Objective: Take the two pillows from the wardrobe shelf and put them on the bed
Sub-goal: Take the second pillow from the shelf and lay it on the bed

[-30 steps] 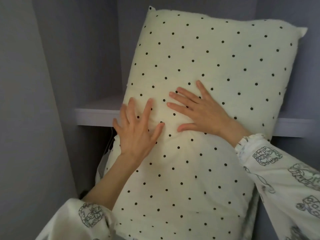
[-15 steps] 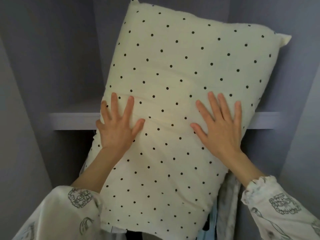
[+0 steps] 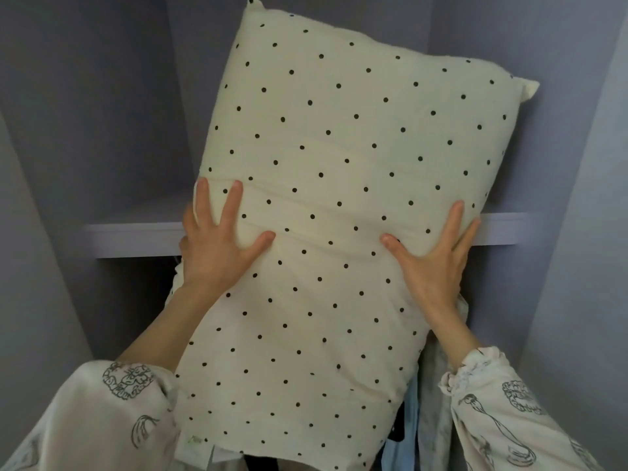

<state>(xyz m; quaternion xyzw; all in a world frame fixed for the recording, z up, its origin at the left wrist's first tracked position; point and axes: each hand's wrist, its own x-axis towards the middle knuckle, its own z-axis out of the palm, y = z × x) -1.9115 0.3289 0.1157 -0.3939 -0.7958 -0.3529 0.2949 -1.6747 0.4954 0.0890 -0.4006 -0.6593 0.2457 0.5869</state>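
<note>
One pillow (image 3: 339, 215), cream with black dots, fills the centre of the frame, standing tall and tilted across the front edge of the wardrobe shelf (image 3: 136, 234), its top corner at the upper edge of the frame and its bottom hanging below the shelf over clothes at the lower right. A second ago both hands pressed close together on its middle; since then they have slid apart to its long sides. The left hand (image 3: 217, 246) wraps the left edge with fingers spread, the right hand (image 3: 438, 263) cups the right edge, both grasping the pillow. That wider hold looks ready for lifting it clear and carrying it off. No second pillow or bed is in view.
</note>
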